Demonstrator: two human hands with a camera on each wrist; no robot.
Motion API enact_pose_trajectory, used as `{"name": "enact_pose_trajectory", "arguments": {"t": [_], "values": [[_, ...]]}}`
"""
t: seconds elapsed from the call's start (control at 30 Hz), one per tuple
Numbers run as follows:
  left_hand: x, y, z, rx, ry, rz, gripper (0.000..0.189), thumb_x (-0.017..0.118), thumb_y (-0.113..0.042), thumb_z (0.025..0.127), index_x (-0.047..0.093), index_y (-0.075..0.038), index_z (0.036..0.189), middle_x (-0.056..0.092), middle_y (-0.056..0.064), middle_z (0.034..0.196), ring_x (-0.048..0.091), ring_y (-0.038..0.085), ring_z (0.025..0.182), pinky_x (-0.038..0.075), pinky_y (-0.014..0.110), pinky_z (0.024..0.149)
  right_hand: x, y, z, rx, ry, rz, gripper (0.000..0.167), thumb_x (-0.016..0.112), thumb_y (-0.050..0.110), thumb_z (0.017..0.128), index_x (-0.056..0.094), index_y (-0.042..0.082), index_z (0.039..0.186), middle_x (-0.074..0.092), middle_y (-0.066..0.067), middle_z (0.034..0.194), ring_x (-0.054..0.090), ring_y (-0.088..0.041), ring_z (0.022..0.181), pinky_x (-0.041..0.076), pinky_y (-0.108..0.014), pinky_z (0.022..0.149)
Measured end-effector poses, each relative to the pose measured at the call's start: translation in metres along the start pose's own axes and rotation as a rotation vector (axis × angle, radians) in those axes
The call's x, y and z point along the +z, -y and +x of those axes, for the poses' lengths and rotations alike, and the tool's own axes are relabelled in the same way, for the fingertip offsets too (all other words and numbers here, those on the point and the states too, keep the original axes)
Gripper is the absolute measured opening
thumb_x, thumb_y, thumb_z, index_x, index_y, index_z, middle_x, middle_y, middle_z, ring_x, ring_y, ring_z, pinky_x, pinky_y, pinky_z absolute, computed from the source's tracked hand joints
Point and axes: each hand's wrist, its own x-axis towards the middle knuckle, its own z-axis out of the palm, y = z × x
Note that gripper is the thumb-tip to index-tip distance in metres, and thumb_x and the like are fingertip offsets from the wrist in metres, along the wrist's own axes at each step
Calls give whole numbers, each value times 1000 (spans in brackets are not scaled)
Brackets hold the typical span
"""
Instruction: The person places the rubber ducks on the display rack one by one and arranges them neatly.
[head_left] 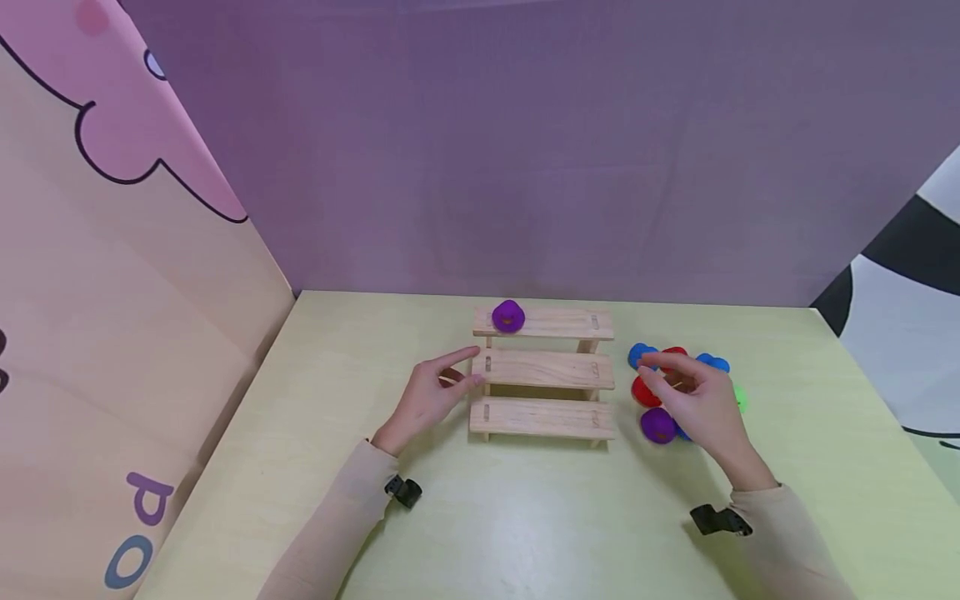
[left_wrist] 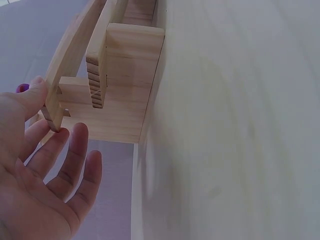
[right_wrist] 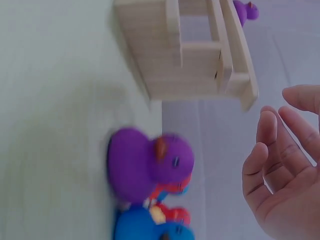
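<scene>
A three-step wooden stand (head_left: 543, 417) stands on the table, with a purple rubber duck (head_left: 508, 317) on the left of its top step. My left hand (head_left: 435, 390) pinches the left end of the middle step (left_wrist: 52, 110) between thumb and fingers. Over the group of rubber ducks to the right of the stand is my right hand (head_left: 701, 408), its fingers loosely bent around nothing. Below it lie another purple duck (right_wrist: 132, 165), a blue duck (right_wrist: 135, 225) and a red duck (head_left: 646, 392). The hand partly hides the group.
More ducks sit behind and beside the right hand, among them a blue one (head_left: 712, 362) and a green one (head_left: 741, 398). A purple cloth wall (head_left: 525, 150) rises along the back edge of the pale table (head_left: 510, 533). Printed panels stand at both sides.
</scene>
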Motion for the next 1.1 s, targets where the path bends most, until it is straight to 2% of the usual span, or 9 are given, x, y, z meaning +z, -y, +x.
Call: {"name": "enact_pose_trajectory", "arguments": {"t": [0.1,0.3,0.6,0.67,0.83,1.0,1.1], "values": [[0,0,0,4,-2,0,48,79,-29,99,67,-30,146,74,8,134,71,20,95,59,32,73,-10,-10,-6,10,5,-13,31,73,30,103,77,13,128,66,32,103,65,-3,83,52,-19,70],[1,-3,-2,1,2,-12,48,78,-28,100,67,-28,146,74,10,132,71,19,94,59,32,71,-27,-28,-18,59,33,-70,36,71,32,104,73,11,133,62,38,103,63,-2,83,52,-24,61],[-1,-3,-1,-11,2,-22,48,79,-29,99,68,-29,146,75,10,129,71,20,95,59,32,73,-42,-48,-29,136,63,-139,42,69,40,104,74,9,133,58,43,100,59,2,85,50,-26,63],[0,-3,-1,-16,0,-27,49,79,-29,99,67,-30,146,75,10,129,71,20,96,60,32,74,-43,-51,-31,155,75,-147,44,69,42,104,73,10,134,59,40,102,58,2,86,49,-26,64],[3,1,-4,-28,15,-41,49,79,-31,99,67,-30,146,74,9,129,71,18,97,59,31,74,-45,-56,-33,190,114,-187,48,69,46,104,72,11,137,66,21,106,57,1,87,47,-26,66],[5,0,-7,-13,30,-40,51,78,-34,99,65,-26,148,74,12,128,70,19,97,59,31,75,-51,-60,-35,182,136,-215,45,70,44,104,73,11,134,70,12,109,58,2,85,46,-27,66],[4,-2,-10,-10,29,-27,52,78,-34,99,65,-25,149,74,11,129,70,21,98,59,32,77,-53,-63,-36,185,176,-224,44,70,44,104,74,12,133,73,2,117,59,1,85,46,-27,68]]}}
